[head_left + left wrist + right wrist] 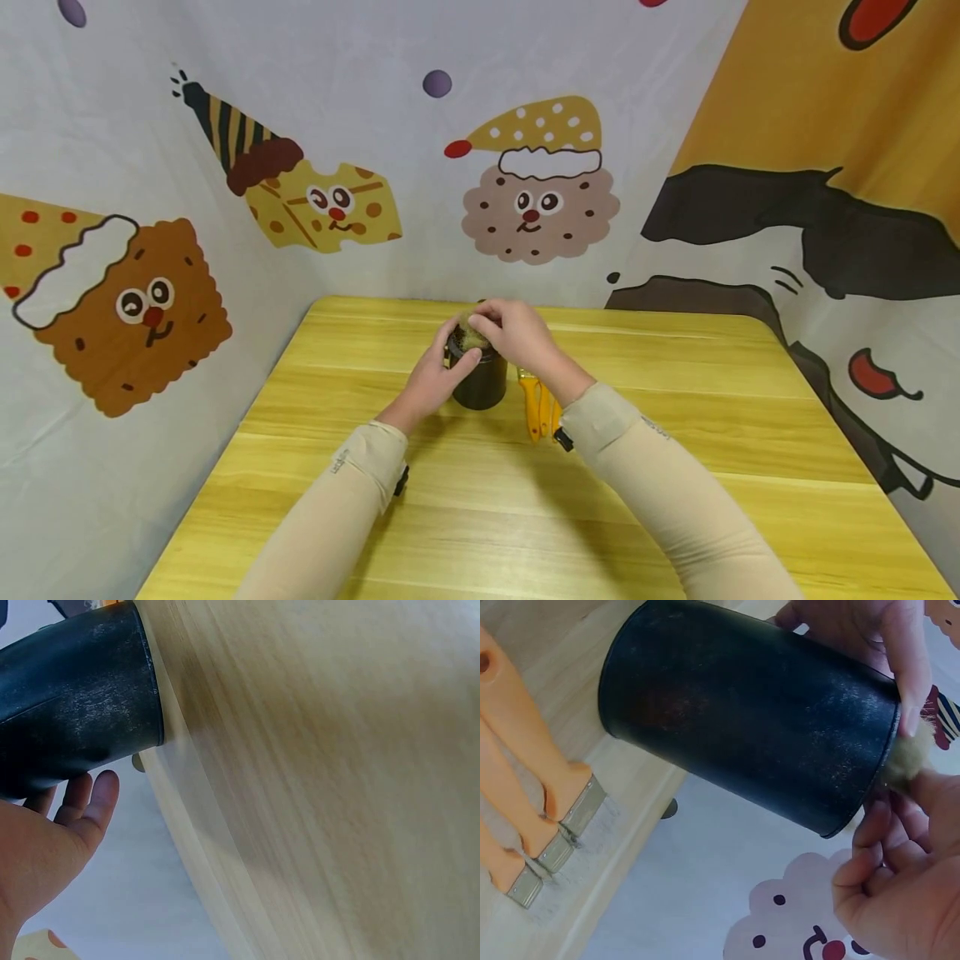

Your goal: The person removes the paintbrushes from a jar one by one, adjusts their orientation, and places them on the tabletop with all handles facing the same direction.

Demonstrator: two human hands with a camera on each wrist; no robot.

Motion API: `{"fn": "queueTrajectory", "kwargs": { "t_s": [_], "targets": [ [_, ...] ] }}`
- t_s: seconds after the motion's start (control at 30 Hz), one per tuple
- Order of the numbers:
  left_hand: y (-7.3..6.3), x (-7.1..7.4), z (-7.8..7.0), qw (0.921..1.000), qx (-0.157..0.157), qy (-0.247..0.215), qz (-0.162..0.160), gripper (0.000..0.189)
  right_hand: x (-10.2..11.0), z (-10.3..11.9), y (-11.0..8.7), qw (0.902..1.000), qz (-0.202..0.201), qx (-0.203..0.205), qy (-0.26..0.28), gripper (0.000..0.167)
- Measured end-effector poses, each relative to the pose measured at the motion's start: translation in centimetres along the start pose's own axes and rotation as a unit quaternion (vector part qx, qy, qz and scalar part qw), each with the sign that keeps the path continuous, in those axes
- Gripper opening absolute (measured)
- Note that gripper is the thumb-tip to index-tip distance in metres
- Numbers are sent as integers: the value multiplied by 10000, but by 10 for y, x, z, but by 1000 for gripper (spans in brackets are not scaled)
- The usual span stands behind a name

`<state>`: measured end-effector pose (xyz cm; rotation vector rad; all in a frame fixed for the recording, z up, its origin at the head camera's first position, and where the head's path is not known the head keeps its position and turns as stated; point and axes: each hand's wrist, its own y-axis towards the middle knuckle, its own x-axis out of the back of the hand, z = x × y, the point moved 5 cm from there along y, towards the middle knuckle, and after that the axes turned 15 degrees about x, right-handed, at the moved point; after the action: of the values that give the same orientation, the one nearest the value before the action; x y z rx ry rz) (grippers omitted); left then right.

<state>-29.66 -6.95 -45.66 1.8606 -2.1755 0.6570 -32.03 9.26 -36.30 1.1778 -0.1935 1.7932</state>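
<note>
Grips a scuffed black cylindrical container (pixel 480 389) with the left hand (pixel 435 371), setting the fingers along the left wall and laying the thumb over the rim beside the tuft. Pinches that tan bristly tuft (pixel 911 759) between thumb and fingers of the right hand (pixel 522 335), right at the container's mouth. Curls the other right fingers in toward the palm, just outside the rim. Cannot tell the tuft's full length inside the walls.

Stands upright, as to the container, on a wood-grain table (pixel 465 533), directly below the pinch and to the right of the left palm. Lie side by side to the right of the left grip and under the right wrist: three orange-handled paintbrushes (pixel 510 801), near the container but apart from it, with metal ferrules and pale bristles pointing away from the person. Wears beige sleeves (pixel 667 479) behind both grips. Shows, beyond the hands, a white backdrop (pixel 360 75) printed with cartoon biscuits and a cheese wedge (pixel 322 218) in party hats.
</note>
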Motion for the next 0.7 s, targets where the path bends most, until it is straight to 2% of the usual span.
{"fn": "queueTrajectory", "kwargs": {
  "t_s": [0.1, 0.17, 0.3, 0.43, 0.6, 0.7],
  "targets": [
    [-1, 0, -2, 10000, -80, 20, -35, 82, 4, 0, -1, 9995, -102, -44, -291, 35],
    [-1, 0, -3, 9999, -113, 34, -59, 80, 10, -1, -2, 9992, -221, -137, -296, 35],
    [-2, 0, -4, 9998, -150, 42, -94, 75, 28, -1, -3, 9973, -631, -262, 260, 35],
    [-2, 0, -4, 9998, -149, 38, -114, 73, 50, -1, 0, 9913, -1019, -297, 777, 32],
    [-1, 0, -2, 9998, -164, 30, -138, 73, 79, 0, -2, 9826, -1291, -639, 1177, 32],
    [-3, -1, -3, 9997, -190, 9, -137, 73, 105, -1, -10, 9759, -1460, -904, 1346, 35]
  ]
}}
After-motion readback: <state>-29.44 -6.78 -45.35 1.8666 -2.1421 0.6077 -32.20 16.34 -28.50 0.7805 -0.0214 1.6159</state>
